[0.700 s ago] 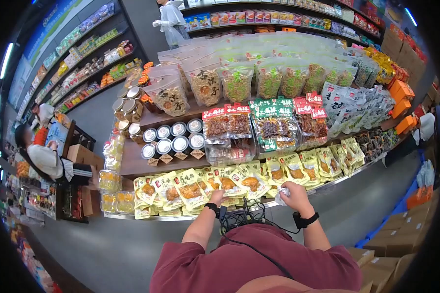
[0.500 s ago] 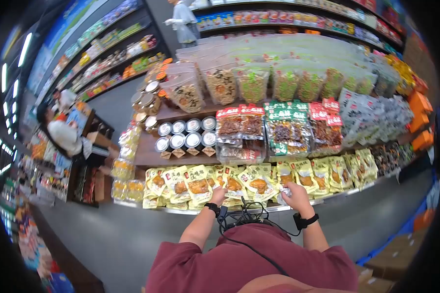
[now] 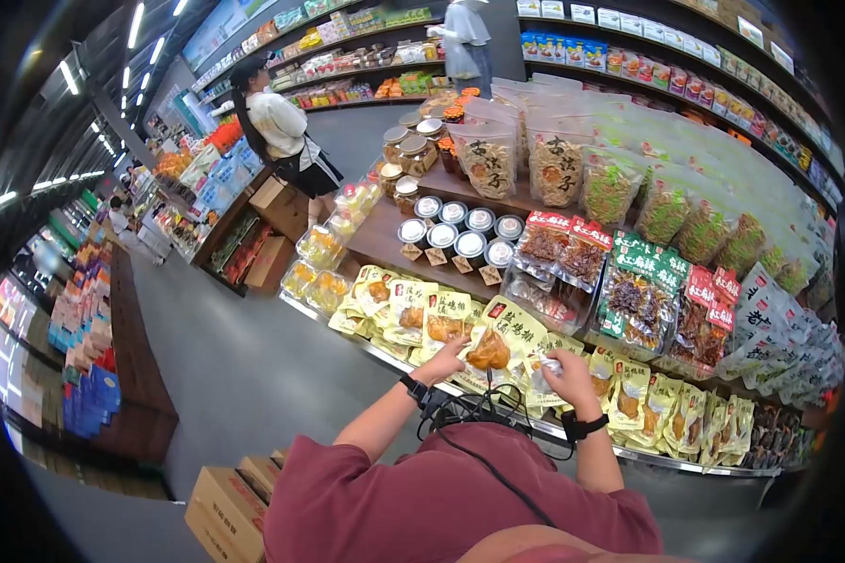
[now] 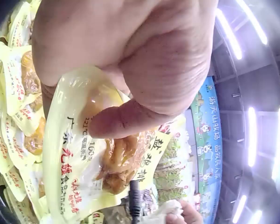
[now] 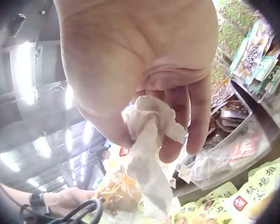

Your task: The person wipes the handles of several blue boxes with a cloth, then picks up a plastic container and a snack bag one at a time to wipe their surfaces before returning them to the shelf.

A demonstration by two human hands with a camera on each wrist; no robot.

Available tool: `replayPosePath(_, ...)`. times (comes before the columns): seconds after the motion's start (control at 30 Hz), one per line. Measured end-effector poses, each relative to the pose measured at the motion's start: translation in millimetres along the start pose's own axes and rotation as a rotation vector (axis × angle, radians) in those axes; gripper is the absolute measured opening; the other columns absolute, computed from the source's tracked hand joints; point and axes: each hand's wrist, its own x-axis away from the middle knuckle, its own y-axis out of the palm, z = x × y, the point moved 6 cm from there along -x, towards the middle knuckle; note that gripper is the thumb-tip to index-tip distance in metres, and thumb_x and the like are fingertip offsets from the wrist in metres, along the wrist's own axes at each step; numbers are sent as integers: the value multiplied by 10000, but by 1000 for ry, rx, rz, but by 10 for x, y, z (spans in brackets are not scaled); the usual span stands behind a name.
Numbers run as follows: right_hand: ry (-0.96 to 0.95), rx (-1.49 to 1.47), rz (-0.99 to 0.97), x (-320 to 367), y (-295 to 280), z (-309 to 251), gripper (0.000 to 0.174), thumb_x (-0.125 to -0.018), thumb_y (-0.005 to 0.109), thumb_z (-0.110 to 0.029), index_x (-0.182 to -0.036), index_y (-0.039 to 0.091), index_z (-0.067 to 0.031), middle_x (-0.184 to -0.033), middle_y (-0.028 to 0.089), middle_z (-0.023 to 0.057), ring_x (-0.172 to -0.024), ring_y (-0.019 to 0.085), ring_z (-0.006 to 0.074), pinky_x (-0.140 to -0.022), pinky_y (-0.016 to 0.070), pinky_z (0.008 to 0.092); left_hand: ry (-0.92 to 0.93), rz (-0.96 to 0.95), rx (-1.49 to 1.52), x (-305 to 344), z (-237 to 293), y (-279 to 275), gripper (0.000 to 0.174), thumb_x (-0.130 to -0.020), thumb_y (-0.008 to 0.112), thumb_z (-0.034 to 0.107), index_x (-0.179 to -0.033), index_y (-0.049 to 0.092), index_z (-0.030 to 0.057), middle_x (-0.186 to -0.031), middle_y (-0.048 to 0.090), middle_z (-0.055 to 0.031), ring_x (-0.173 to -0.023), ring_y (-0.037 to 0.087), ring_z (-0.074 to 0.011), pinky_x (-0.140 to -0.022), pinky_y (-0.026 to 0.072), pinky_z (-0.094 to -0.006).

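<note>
A yellow pouch of browned meat (image 3: 489, 347) is raised in front of the shirt, its left edge pinched by the left hand (image 3: 444, 361). In the left wrist view the thumb of the left hand (image 4: 126, 60) lies across the front of the pouch (image 4: 65, 154). The right hand (image 3: 569, 377) holds a crumpled white tissue. The right wrist view has the tissue (image 5: 151, 163) hanging from the curled fingers of the right hand (image 5: 140, 65), close to the pouch (image 5: 117, 189). Rows of similar pouches (image 3: 408, 310) lie along the display's front edge.
Behind the pouches stand white-lidded tubs (image 3: 469, 246), red-topped packs (image 3: 582, 246) and tall clear bags (image 3: 554, 169). A metal edge (image 3: 338, 333) borders the display. Cardboard boxes (image 3: 225, 516) sit on the floor at lower left. A person in white (image 3: 277, 127) stands beyond the display.
The head view has swung left, so the display slants down to the right. The left hand has a pouch lifted off the row, and the right hand still holds the tissue.
</note>
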Motion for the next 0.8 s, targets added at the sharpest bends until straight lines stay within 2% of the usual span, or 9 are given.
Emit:
replayPosePath(0.03, -47, -1, -28, -40, 63, -133, 229, -815, 726, -191, -968, 666, -31, -898, 692, 167, -853, 677, 357, -747, 531, 412, 43, -59, -53, -11, 52, -4, 816, -685, 555, -151, -1477, 369, -82, -1510, 430, -183, -1471, 328, -271, -1205, 243, -348)
replayPosePath(0.17, -177, -49, -86, -173, 294, -393, 219, -837, 722, -190, -985, 653, -43, -915, 691, 155, -864, 673, 358, -748, 535, 421, 68, -120, -136, 93, 281, 79, 733, -716, 562, -102, -1439, 439, -69, -1492, 458, -153, -1438, 372, -241, -1189, 268, -332)
replayPosePath(0.27, -143, -41, -56, -220, 413, -456, 214, -846, 722, -171, -1005, 643, -51, -926, 688, 153, -842, 673, 358, -730, 538, 422, 177, -220, -91, -27, 234, 160, 726, -724, 563, -95, -1440, 449, -52, -1476, 484, -131, -1423, 387, -215, -1183, 277, -330)
replayPosePath(0.3, -176, -40, 10, -220, 443, -412, 227, -844, 730, -157, -1026, 640, -57, -937, 684, 153, -825, 672, 361, -715, 539, 422, 200, -209, -87, 19, 340, 204, 720, -733, 569, -84, -1443, 456, -36, -1463, 500, -117, -1413, 399, -209, -1176, 285, -324)
replayPosePath(0.43, -96, -55, 33, -189, 373, -503, 243, -851, 735, -147, -1046, 624, -52, -943, 681, 159, -830, 671, 364, -715, 537, 416, 310, -246, -133, 106, 618, 355, 716, -756, 581, -72, -1456, 441, -22, -1450, 508, -112, -1389, 419, -208, -1159, 307, -315)
replayPosePath(0.53, -141, -52, 54, -134, 408, -549, 244, -851, 737, -142, -1040, 617, -46, -946, 677, 161, -831, 670, 364, -716, 535, 414, 235, -275, -245, 117, 574, 430, 722, -770, 601, -60, -1469, 426, -14, -1450, 504, -110, -1369, 431, -197, -1145, 328, -318)
replayPosePath(0.57, -153, -62, 39, -113, 440, -553, 244, -848, 740, -134, -1032, 612, -40, -948, 674, 167, -844, 669, 367, -726, 533, 413, 300, -330, -235, 109, 586, 463, 709, -819, 672, 3, -1477, 407, -2, -1442, 502, -108, -1349, 444, -195, -1126, 352, -331)
replayPosePath(0.67, -175, -88, 59, -76, 414, -613, 250, -844, 743, -126, -1039, 616, -35, -944, 671, 173, -861, 669, 372, -735, 531, 410, 284, -287, -117, 113, 554, 500, 722, -853, 745, 97, -1479, 396, 10, -1435, 499, -109, -1344, 449, -204, -1123, 358, -348)
replayPosePath(0.8, -154, -79, 102, -115, 327, -491, 219, -846, 724, -101, -1035, 637, -33, -922, 666, 183, -881, 666, 380, -760, 526, 416, 363, -227, -168, 259, 751, 589, 670, -894, 772, 183, -1418, 402, -9, -1329, 534, -129, -1287, 483, -204, -1074, 407, -342)
